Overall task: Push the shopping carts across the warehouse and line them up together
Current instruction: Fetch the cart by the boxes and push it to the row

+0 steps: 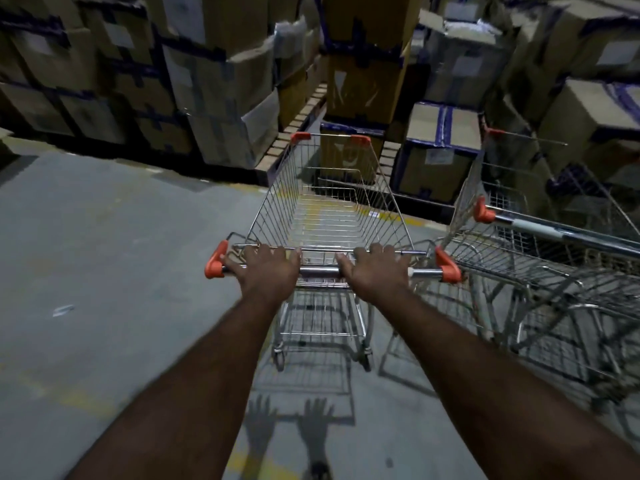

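Steel-wire shopping cart (277, 202) viewed from behind and above, with its basket pointing away towards the stacked cardboard boxes (214, 81). Two carts can be counted. The first stands at the centre of the view on the grey concrete floor (104, 254). The second cart (554, 233) stands just beside it on the right, turned at an angle, and its near corner is close to the right end of the first cart's handle bar (320, 271). Whether further carts are nested into the second one cannot be told from the tangle of wire.

Four orange plastic caps are seen on the first cart: two at the ends of the handle bar and two at the front corners of the basket. No goods are seen in the basket.

Two hands are laid on the handle bar, palms down. The left hand (270, 268) is placed near the left cap (215, 263), and the right hand (375, 271) is placed right of the bar's middle. A short bare length of bar is left between them. The fingers of both hands are stretched forward over the bar towards the basket's rear rim, and the two hand shadows (259, 410) on the floor show them spread. Both forearms are held nearly straight.

One faded yellow line (412, 220) is painted on the floor ahead of the carts, along the foot of the boxes.
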A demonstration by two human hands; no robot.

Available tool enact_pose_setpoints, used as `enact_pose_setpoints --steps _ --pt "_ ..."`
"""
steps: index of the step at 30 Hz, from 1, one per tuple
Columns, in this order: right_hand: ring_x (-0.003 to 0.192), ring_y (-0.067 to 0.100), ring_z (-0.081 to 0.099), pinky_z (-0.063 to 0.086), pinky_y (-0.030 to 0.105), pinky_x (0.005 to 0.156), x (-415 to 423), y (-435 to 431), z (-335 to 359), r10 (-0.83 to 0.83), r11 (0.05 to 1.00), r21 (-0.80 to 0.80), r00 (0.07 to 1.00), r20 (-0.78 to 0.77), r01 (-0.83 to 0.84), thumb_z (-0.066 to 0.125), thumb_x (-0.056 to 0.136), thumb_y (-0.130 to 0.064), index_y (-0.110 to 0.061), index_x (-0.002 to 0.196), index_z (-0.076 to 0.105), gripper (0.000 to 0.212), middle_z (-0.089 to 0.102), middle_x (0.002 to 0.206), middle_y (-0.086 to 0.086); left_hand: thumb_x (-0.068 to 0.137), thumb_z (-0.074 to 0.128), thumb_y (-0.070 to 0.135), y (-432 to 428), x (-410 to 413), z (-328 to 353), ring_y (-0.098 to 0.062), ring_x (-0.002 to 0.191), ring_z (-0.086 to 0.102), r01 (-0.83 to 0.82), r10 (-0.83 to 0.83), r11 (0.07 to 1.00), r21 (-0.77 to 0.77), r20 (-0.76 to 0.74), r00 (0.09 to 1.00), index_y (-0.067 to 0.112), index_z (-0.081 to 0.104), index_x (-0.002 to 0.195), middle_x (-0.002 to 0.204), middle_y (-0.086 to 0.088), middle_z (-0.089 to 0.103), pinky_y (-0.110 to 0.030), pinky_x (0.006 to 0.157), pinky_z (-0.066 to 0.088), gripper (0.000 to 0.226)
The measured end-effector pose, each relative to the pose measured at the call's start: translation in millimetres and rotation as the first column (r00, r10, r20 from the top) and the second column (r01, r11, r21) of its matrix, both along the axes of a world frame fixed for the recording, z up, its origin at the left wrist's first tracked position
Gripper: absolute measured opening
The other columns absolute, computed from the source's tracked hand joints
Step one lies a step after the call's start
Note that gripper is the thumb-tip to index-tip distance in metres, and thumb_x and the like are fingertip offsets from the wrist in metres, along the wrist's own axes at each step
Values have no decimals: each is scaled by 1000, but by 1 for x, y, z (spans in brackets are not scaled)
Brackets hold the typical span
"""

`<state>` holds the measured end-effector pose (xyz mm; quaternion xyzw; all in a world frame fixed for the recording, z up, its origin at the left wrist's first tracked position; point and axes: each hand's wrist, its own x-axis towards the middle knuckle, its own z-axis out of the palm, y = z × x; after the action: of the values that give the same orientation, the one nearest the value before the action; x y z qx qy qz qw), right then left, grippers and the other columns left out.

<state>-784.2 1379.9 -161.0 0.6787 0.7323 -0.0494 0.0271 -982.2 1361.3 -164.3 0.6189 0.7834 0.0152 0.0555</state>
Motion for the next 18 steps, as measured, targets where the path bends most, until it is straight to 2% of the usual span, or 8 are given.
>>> enact_pose_setpoints --steps 4,7,10,13,16,18 --pt "139 29 39 17 58 115 -2 20 -1 23 1000 -2 994 -108 -24 18 98 -71 -25 143 49 71 51 147 11 102 18 52 19 -3 -7 -44 137 33 -29 29 1000 9 -6 1000 21 64 128 136 -13 57 -79 106 4 61" --pt "136 26 45 16 53 117 2 27 1 57 998 26 961 -271 -52 28 100 -67 -24 140 54 65 56 143 7 103 21 43 32 -1 -1 -43 133 39 -2 2 999 -39 2 1000 18 60 127 134 -14 57 -79 105 11 52" --pt "128 24 53 25 47 114 8 26 8 43 999 37 879 -475 -29 37 102 -60 -20 132 62 56 62 136 5 104 28 38 41 4 2 -39 125 46 29 -29 1000 3 24 999 15 58 123 127 -13 59 -75 107 20 43" --pt "122 22 57 41 43 105 17 19 18 -3 1000 7 772 -635 10 41 103 -57 -17 132 62 54 63 134 5 103 29 46 51 11 6 -34 126 48 20 -16 999 -28 132 991 18 57 123 129 -9 60 -73 109 15 44" --pt "117 20 60 48 39 97 24 11 22 -30 999 -13 713 -701 30 45 101 -57 -15 132 62 54 65 130 3 100 33 58 50 29 9 -30 128 51 94 -85 995 -37 210 974 22 59 128 132 -6 61 -69 111 11 53" --pt "111 18 62 50 38 91 28 5 22 -36 998 6 692 -721 59 47 100 -57 -16 129 63 53 67 125 2 98 35 62 48 43 10 -29 123 56 162 -157 987 2 259 953 24 63 125 128 -4 64 -64 111 21 54"
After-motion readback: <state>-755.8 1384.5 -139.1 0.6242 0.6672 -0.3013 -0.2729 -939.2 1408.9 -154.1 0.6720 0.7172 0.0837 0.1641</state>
